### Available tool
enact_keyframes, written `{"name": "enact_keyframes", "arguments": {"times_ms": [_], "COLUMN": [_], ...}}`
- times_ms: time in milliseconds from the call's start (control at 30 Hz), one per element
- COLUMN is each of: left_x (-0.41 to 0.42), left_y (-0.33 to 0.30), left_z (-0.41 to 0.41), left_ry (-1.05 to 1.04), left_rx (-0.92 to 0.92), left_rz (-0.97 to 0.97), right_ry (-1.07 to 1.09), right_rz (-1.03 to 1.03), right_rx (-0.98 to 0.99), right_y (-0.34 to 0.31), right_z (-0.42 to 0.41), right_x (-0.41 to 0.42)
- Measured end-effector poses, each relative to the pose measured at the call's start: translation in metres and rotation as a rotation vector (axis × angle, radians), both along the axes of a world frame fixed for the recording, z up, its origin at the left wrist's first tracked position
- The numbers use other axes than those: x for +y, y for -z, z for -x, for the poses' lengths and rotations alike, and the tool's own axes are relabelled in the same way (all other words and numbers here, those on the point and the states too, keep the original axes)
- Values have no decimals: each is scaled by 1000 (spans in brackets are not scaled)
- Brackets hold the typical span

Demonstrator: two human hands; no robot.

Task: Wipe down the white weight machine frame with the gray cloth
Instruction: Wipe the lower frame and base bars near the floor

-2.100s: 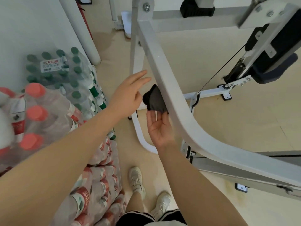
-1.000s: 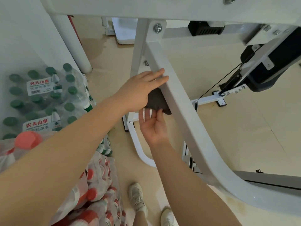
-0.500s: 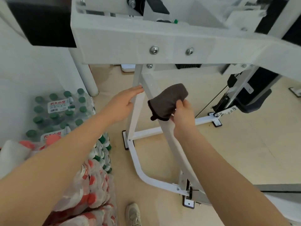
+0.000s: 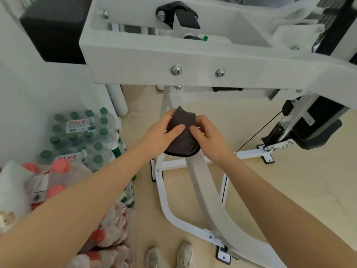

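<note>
Item, wiping in progress: your left hand (image 4: 161, 132) and right hand (image 4: 208, 139) both grip the gray cloth (image 4: 180, 136) wrapped over the white frame (image 4: 201, 182) bar at 12 o'clock, its lower run toward 6 o'clock seemingly unwiped.

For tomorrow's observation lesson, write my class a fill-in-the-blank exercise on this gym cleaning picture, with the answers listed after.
1. Both hands, left and right, hold a gray ____.
2. The cloth is wrapped over a sloping bar of the ____ frame.
3. The bottles nearest the wall have ____ caps.
4. Two ____ show at the bottom edge, on the floor.

Answers: cloth; white; green; shoes
</note>
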State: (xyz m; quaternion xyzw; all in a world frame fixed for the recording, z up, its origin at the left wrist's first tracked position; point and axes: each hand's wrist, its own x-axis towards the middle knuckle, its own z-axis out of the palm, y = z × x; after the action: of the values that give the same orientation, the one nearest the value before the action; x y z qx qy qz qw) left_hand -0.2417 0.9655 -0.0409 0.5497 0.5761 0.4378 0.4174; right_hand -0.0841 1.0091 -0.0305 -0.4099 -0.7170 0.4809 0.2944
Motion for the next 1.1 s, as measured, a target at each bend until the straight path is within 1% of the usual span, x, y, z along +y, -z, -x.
{"name": "enact_keyframes", "arguments": {"times_ms": [100,167,233,300,400,433,533,667,733,800,867,900,1000,1033,1100], "left_x": [-17,-29,-40,-48,-59,-62,-73,-78,-76,-74,-71,-68,-61,-59,-54], "left_y": [-26,-42,-54,-65,-77,-81,-93,-102,-107,-111,-114,-114,-118,-121,-129], "left_z": [-6,-8,-10,-9,-5,-3,-1,2,8,18,27,32,48,54,68], "left_ry": [-54,-60,-90,-150,-229,-259,-290,-236,-292,-357,-371,-355,-221,-179,-161], "left_rx": [-115,-93,-59,-19,-69,-85,-109,-263,-358,-399,-329,-260,-50,21,173], "left_rz": [-68,-97,-90,-94,-116,-132,-184,-195,-186,-191,-194,-196,-128,-86,-35], "right_ry": [-223,-371,-435,-472,-500,-512,-563,-558,-584,-556,-470,-421,-266,-224,-157], "right_rz": [147,240,289,296,357,348,212,124,73,-8,-130,-171,-242,-314,-481], "right_rx": [166,253,292,286,265,253,169,151,149,131,114,113,83,44,-33], "right_y": [-20,-35,-47,-56,-65,-69,-79,-94,-103,-113,-121,-124,-133,-138,-153], "right_z": [-14,-19,-17,-8,5,8,16,24,30,36,42,46,57,61,70], "right_x": [5,9,10,11,9,9,7,6,6,8,12,16,29,34,44]}}
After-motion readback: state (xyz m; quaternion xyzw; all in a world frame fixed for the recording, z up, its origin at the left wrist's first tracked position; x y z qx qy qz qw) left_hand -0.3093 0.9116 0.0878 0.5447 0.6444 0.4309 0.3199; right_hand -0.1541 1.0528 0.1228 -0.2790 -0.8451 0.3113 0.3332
